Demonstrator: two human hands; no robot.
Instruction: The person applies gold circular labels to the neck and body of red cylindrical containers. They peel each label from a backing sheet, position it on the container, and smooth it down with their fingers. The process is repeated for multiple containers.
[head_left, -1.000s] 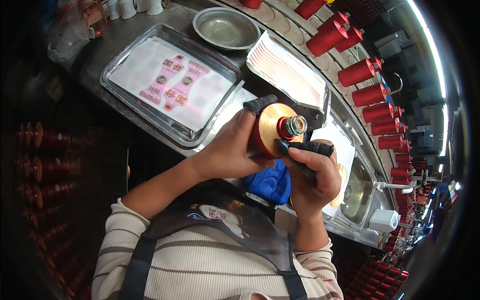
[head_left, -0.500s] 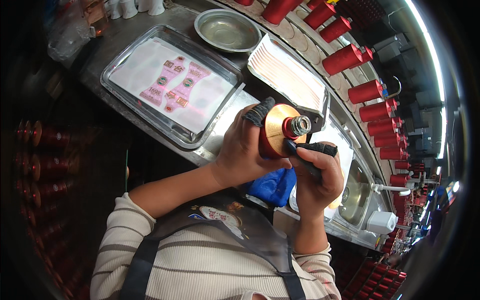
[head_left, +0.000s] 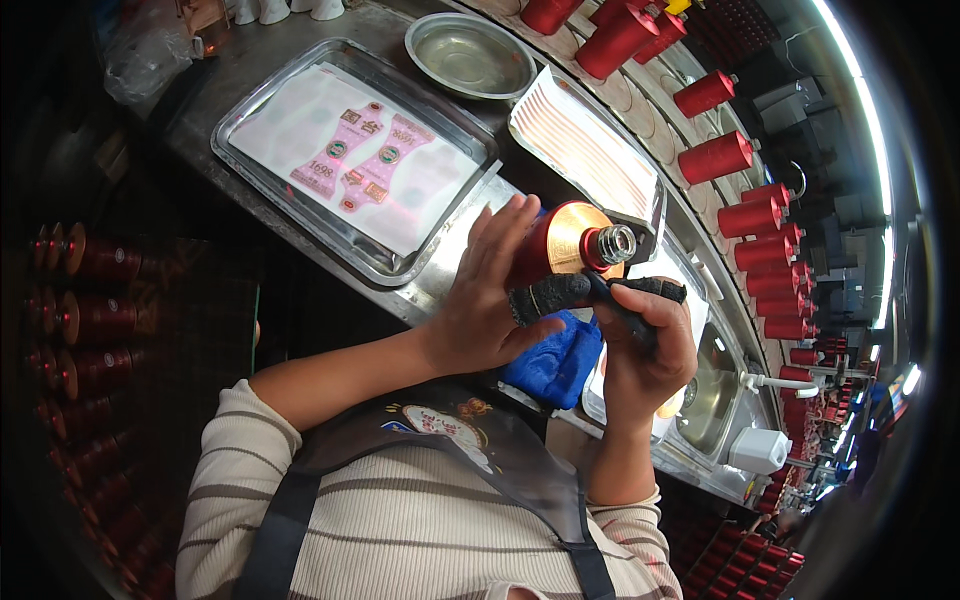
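Observation:
A red bottle (head_left: 533, 252) with a gold shoulder and a clear threaded glass mouth is held in front of my chest, its mouth tilted to the right. My left hand (head_left: 480, 285) lies along its left side with the fingers stretched out. One left finger, wrapped in black, rests across the bottle near the shoulder. On the right, my right hand (head_left: 648, 345) is closed at the bottle's lower edge, with black coverings on its fingers. Something small and dark shows by its fingertips; I cannot make out what. A metal tray (head_left: 408, 268) beyond my left hand carries a white sheet with pink printed labels.
Behind the tray sits a metal bowl (head_left: 470, 57). A striped sheet lies in another tray (head_left: 650, 215). A blue cloth (head_left: 552, 365) is below the bottle. Red bottles (head_left: 715, 158) line a curved conveyor at the right. A sink (head_left: 708, 385) and white jug (head_left: 760, 450) stand right.
My left hand has loosened from around the bottle; its fingers are now stretched out and the black-wrapped one has come down across the front. The bottle and right hand have shifted slightly right.

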